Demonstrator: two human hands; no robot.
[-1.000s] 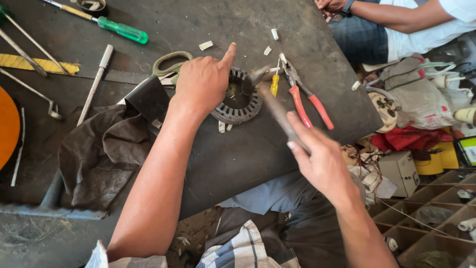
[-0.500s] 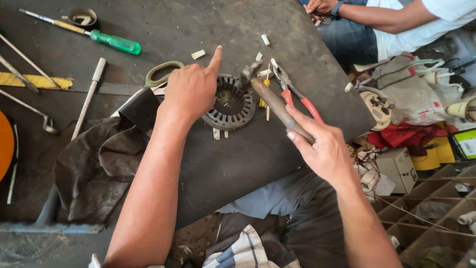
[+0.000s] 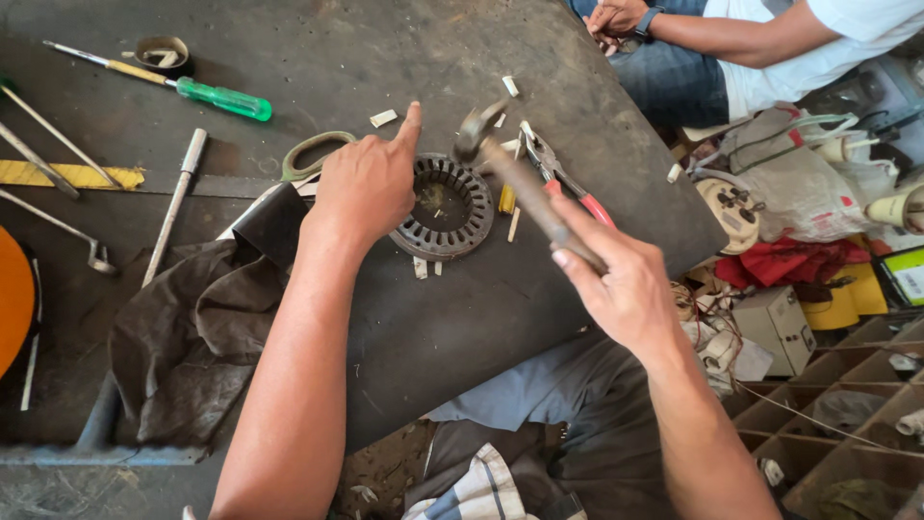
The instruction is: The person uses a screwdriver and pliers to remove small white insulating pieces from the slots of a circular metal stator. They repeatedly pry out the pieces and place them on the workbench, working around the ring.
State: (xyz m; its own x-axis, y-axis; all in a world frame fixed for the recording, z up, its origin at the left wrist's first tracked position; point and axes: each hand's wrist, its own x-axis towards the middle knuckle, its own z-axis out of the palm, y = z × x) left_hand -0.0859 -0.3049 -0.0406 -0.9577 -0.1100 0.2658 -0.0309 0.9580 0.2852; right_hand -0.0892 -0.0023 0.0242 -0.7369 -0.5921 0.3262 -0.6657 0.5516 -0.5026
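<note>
Head view: slotted metal ring (image 3: pixel 445 207) flat on dark table (image 3: pixel 404 327), centre.
Left hand (image 3: pixel 366 188): pressed on ring's left edge, forefinger extended, nothing gripped.
Right hand (image 3: pixel 621 279): closed on hammer (image 3: pixel 510 173) handle, head raised over ring's far-right rim.
Progress: white slivers (image 3: pixel 383 117) strewn around ring; slots look mostly emptied, hammering unfinished.
Nearby: red-handled pliers (image 3: pixel 568 183) just right.
</note>
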